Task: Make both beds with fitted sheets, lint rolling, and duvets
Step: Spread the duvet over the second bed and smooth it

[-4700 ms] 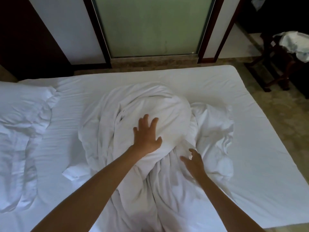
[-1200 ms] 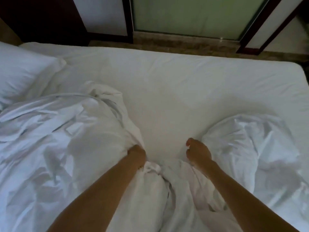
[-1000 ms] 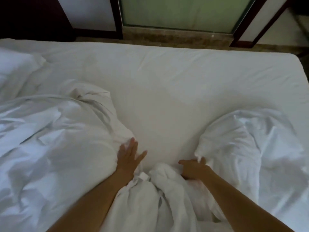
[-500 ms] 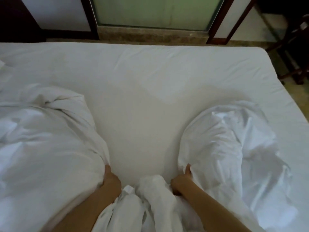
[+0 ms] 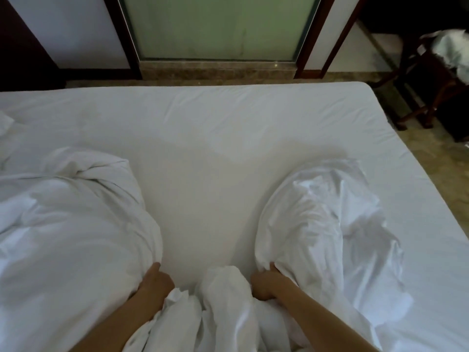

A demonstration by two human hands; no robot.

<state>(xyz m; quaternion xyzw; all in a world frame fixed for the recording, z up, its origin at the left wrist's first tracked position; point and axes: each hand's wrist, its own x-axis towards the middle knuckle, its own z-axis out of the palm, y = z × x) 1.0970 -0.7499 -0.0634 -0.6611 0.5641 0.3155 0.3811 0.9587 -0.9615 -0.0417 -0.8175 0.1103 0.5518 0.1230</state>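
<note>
Item 1, fitted sheet [image 5: 215, 138]: white, stretched over the mattress, smooth across the middle and far side, rounded over the far right corner

Item 2, duvet [image 5: 63, 237]: white and crumpled, lying on the sheet in two heaps joined by a bunched neck at the near edge, between your forearms. The larger heap fills the left side, the smaller sits right of centre, and bare sheet shows between them

Item 3, your left hand [image 5: 154, 280]: at the inner near edge of the left heap, fingers curled into the cloth and mostly hidden by it, thumb on top; it grips the duvet

Item 4, your right hand [image 5: 264, 283]: closed in a fist round a fold at the inner near edge of the right heap

Item 5, frosted glass panel [image 5: 215, 26]: green-tinted, dark-framed, beyond the far side of the bed

Item 6, chair [image 5: 418, 113]: dark wood, standing past the bed's far right corner, with a white cloth [image 5: 451, 47] draped on it

Item 7, floor [image 5: 431, 161]: mottled stone, visible to the right of the bed
</note>
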